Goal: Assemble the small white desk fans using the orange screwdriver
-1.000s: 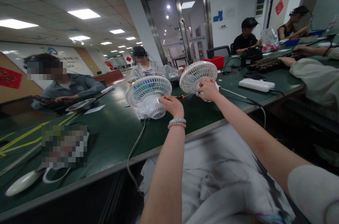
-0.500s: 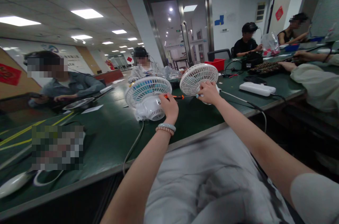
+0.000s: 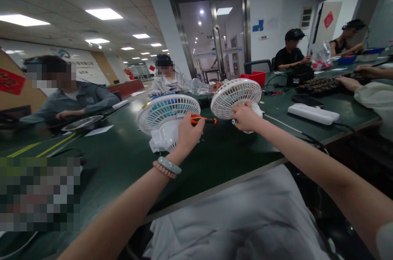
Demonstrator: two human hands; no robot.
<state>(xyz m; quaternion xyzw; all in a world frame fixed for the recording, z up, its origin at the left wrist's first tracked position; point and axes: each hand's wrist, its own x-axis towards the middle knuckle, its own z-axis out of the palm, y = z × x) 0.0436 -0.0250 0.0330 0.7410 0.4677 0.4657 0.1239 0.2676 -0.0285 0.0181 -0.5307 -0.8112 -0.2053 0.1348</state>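
My left hand [image 3: 190, 131] is closed around a screwdriver [image 3: 204, 120] with an orange and black handle, which points right. Just behind that hand a white fan [image 3: 166, 133] with a round grille and blue blades stands on the table. My right hand [image 3: 247, 117] is closed in front of a second white fan [image 3: 235, 96], close to its motor housing. A small light-blue end [image 3: 234, 121] pokes out of the right fingers towards the screwdriver; the rest of that piece is hidden. Whether the right fingers also touch the fan, I cannot tell.
A white power strip [image 3: 313, 114] and a dark phone [image 3: 307, 101] lie to the right on the green table [image 3: 221, 170]. Behind the fans stand a red bin [image 3: 254, 77] and clear plastic bags [image 3: 196, 86]. Several people sit around the table.
My view has shifted slightly. My left hand has turned, its wrist now further left and lower, with the screwdriver still in it. The right hand stays by the right fan.
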